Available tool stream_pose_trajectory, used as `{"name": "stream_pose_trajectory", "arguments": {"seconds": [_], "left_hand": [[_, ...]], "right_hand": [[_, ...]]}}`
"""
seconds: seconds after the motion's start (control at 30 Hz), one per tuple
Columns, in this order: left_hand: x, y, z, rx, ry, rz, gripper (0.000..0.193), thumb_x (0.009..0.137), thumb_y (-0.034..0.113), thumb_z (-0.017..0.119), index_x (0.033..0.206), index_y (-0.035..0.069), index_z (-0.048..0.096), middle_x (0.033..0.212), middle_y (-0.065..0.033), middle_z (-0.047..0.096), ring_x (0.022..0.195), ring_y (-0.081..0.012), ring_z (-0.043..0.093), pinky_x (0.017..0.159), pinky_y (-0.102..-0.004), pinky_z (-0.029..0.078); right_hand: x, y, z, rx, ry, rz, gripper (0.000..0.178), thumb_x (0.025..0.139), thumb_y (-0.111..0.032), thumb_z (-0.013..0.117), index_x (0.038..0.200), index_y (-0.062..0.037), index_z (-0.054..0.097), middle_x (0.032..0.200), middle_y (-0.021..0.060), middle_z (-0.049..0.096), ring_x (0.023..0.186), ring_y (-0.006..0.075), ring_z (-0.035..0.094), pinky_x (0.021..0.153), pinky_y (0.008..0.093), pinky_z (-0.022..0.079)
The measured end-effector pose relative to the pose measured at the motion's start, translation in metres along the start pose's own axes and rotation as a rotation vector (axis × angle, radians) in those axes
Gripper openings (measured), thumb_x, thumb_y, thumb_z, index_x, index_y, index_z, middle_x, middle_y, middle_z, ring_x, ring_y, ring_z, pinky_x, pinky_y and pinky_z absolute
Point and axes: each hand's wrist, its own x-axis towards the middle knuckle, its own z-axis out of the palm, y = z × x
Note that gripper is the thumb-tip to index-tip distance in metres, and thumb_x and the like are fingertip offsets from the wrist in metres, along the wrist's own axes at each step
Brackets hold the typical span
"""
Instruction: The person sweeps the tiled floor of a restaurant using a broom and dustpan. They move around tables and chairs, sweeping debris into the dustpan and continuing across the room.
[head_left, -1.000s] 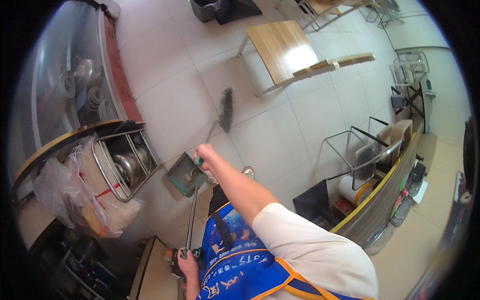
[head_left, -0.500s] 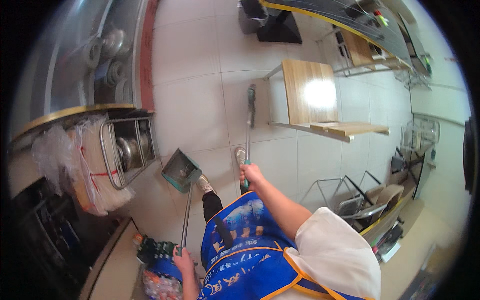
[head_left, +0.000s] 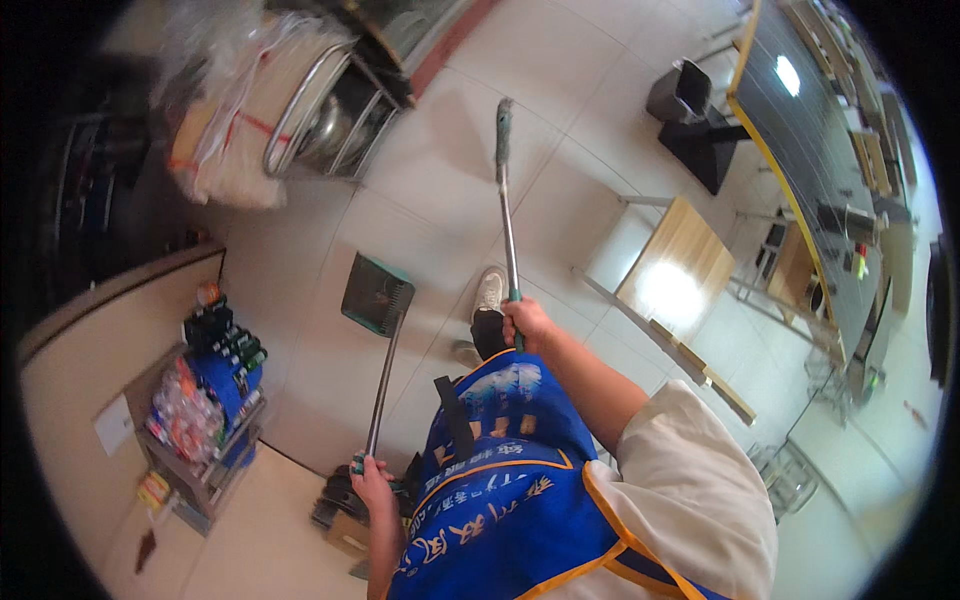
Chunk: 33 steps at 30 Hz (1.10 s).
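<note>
My left hand (head_left: 373,483) is closed around the handle end of a long-handled dustpan. The green dustpan (head_left: 378,293) hangs out ahead of that hand, with a dark inside and a comb-like edge by its metal pole. In my right hand (head_left: 527,322), the fingers wrap the green grip of a broom (head_left: 509,225). Its metal stick points away from me, and the grey-green brush head is at the far end over the tiled floor. Whether the brush or the pan touches the floor I cannot tell. One of my shoes (head_left: 491,290) shows between the two tools.
A wooden chair (head_left: 690,250) stands at right, near a dark yellow-edged table (head_left: 800,130). Behind it is a grey bin (head_left: 680,92). At left are a metal-framed rack (head_left: 345,125) with plastic-wrapped goods and a small shelf (head_left: 205,470) holding bottles and packets.
My view has turned, so the chair and table sit further right and the bottle shelf shows more fully. The broom head has swung further ahead. Both hands keep their grips.
</note>
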Motion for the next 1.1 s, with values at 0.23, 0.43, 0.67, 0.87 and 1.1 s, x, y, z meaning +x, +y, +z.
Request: {"name": "stream_pose_trajectory", "arguments": {"seconds": [0.23, 0.43, 0.67, 0.87, 1.1], "left_hand": [[-0.045, -0.093, -0.035, -0.218, 0.192, -0.068, 0.018, 0.098, 0.016, 0.054, 0.108, 0.001, 0.054, 0.074, -0.0066, 0.060, 0.049, -0.0111, 0.048, 0.044, -0.0268, 0.042], [-0.086, -0.135, -0.072, -0.233, 0.373, -0.197, 0.025, 0.098, 0.017, 0.055, 0.116, 0.000, 0.053, 0.080, -0.0071, 0.061, 0.054, -0.0115, 0.050, 0.047, -0.0273, 0.042], [-0.101, -0.129, -0.051, -0.255, 0.464, -0.354, 0.026, 0.097, 0.020, 0.057, 0.111, -0.002, 0.054, 0.076, -0.0075, 0.060, 0.053, -0.0126, 0.048, 0.044, -0.0276, 0.039], [-0.092, -0.119, -0.021, -0.360, 0.526, -0.446, 0.030, 0.097, 0.019, 0.056, 0.115, -0.004, 0.052, 0.074, -0.0075, 0.059, 0.050, -0.0124, 0.045, 0.043, -0.0291, 0.039], [-0.100, -0.146, -0.023, -0.403, 0.532, -0.546, 0.029, 0.099, 0.022, 0.053, 0.119, 0.000, 0.051, 0.075, -0.0054, 0.057, 0.054, -0.0129, 0.042, 0.047, -0.0319, 0.038]], "right_hand": [[-0.040, 0.127, 0.018, -0.219, -0.162, 0.405, 0.021, 0.087, -0.004, 0.055, 0.067, -0.0062, 0.049, 0.056, 0.0056, 0.046, 0.042, 0.0198, 0.046, 0.040, 0.0342, 0.040], [0.015, 0.209, 0.049, -0.232, -0.418, 0.417, 0.022, 0.081, 0.004, 0.057, 0.062, -0.0032, 0.048, 0.058, 0.0091, 0.049, 0.051, 0.0198, 0.052, 0.043, 0.0324, 0.042], [0.058, 0.076, -0.016, -0.504, -0.447, 0.027, 0.013, 0.077, 0.003, 0.058, 0.070, -0.0050, 0.051, 0.065, 0.0057, 0.048, 0.054, 0.0172, 0.050, 0.049, 0.0306, 0.043], [0.052, -0.172, -0.098, 0.179, 0.122, 0.196, 0.017, 0.087, -0.003, 0.053, 0.070, -0.0009, 0.049, 0.063, 0.0068, 0.050, 0.047, 0.0137, 0.047, 0.040, 0.0236, 0.043], [0.090, -0.199, -0.041, -0.047, 0.213, -0.076, 0.011, 0.086, 0.003, 0.052, 0.076, -0.0004, 0.048, 0.065, 0.0083, 0.049, 0.046, 0.0130, 0.045, 0.038, 0.0221, 0.040]]}}
